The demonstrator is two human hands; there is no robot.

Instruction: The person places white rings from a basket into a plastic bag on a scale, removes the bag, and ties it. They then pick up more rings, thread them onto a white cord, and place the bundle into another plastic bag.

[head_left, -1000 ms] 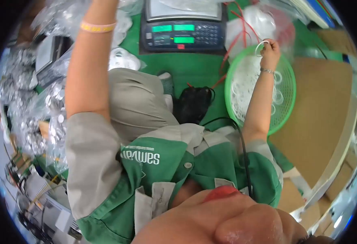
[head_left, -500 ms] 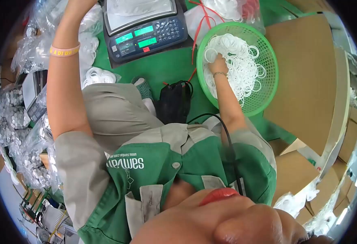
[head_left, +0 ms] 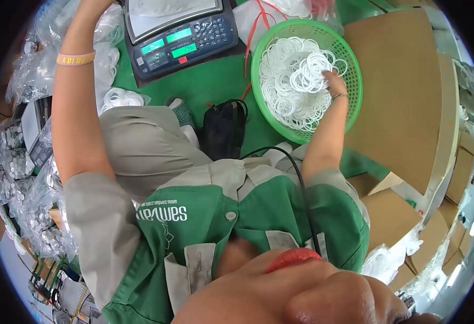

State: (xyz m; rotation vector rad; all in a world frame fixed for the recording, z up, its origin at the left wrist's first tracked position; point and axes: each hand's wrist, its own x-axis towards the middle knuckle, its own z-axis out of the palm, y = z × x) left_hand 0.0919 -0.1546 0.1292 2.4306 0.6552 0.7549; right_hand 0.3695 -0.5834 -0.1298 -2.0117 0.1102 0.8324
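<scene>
In the head view, my right hand [head_left: 335, 82] is closed on a bunch of white rings [head_left: 309, 73] above the green basket [head_left: 257, 81]. More loose white rings [head_left: 285, 102] fill the basket below, some overlapping the bunch in view. My left arm reaches up past the top left edge, so the hand itself is out of the picture; only the forearm with a pale wristband [head_left: 75, 58] shows. To the right of that arm stands a counting scale [head_left: 185, 40] with lit green displays and a white tray on top, cut off by the frame edge.
Brown cardboard [head_left: 393, 92] lies right of the basket. Clear plastic bags [head_left: 42, 75] of parts crowd the left side. A black bag [head_left: 223, 129] sits by my legs, and a red ribbon [head_left: 248, 59] runs between scale and basket. A black cable [head_left: 296, 167] crosses my chest.
My right hand has risen from the pile and moved right, with a bunch of white rings in it. The whole view has shifted slightly left and up.
</scene>
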